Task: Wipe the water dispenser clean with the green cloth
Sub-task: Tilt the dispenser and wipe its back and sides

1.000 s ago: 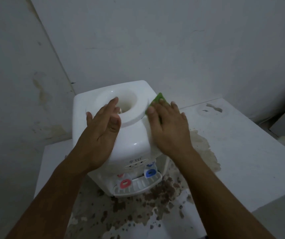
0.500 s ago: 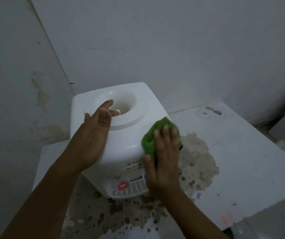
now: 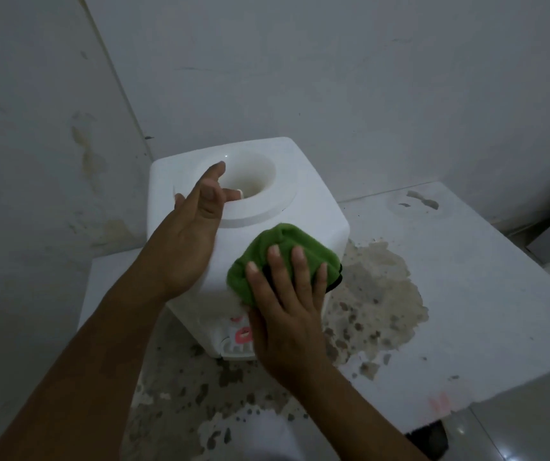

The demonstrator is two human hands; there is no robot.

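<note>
A white tabletop water dispenser stands in the corner of a table, its round bottle well open on top. A red tap shows at its lower front. My right hand presses the bunched green cloth flat against the dispenser's front right slope, fingers straight over the cloth. My left hand rests on the top left of the dispenser, fingers relaxed near the rim of the well, holding nothing.
The white table is stained and flaking around the dispenser's base and to its right. Walls close in behind and on the left. The table's front right edge drops to a tiled floor.
My right hand slid the cloth from the upper right side of the dispenser down to its front right slope. The left hand stayed on the top left.
</note>
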